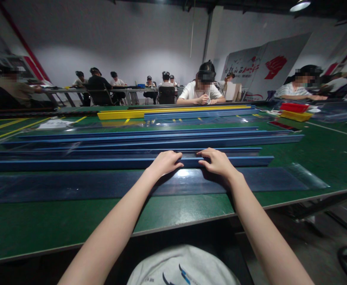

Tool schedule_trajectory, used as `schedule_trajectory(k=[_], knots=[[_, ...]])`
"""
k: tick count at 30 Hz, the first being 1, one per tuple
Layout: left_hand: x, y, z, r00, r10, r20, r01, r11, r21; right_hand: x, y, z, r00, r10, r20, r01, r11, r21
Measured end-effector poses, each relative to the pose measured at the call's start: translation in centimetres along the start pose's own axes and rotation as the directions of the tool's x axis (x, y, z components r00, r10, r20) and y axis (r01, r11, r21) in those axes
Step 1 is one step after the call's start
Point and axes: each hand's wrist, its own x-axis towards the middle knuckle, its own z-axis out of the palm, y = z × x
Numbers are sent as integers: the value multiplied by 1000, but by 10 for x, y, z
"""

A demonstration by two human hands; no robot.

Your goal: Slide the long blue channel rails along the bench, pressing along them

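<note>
Nearest blue channel (122,162) on counter (185,213), left end out of frame; long left span could swing into neighbouring channels (235,141) if lifted unevenly. Left hand (165,162), right hand (217,161): apart, both at channel's near wall, can't tell if clamped. Far right: loose clear film end (311,177) could crease if dragged.

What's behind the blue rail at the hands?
Behind the near rail: more blue rails, then a yellow rail farther back on the green table. The left hand and right hand cover part of it; what's low behind its front wall is hidden.
</note>
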Motion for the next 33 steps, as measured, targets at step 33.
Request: schedule_trajectory(k=[33], knots=[[0,1,0,998,-36,48,37,999,-18,0,-3,-3,999,23,22,-23,1000,11]])
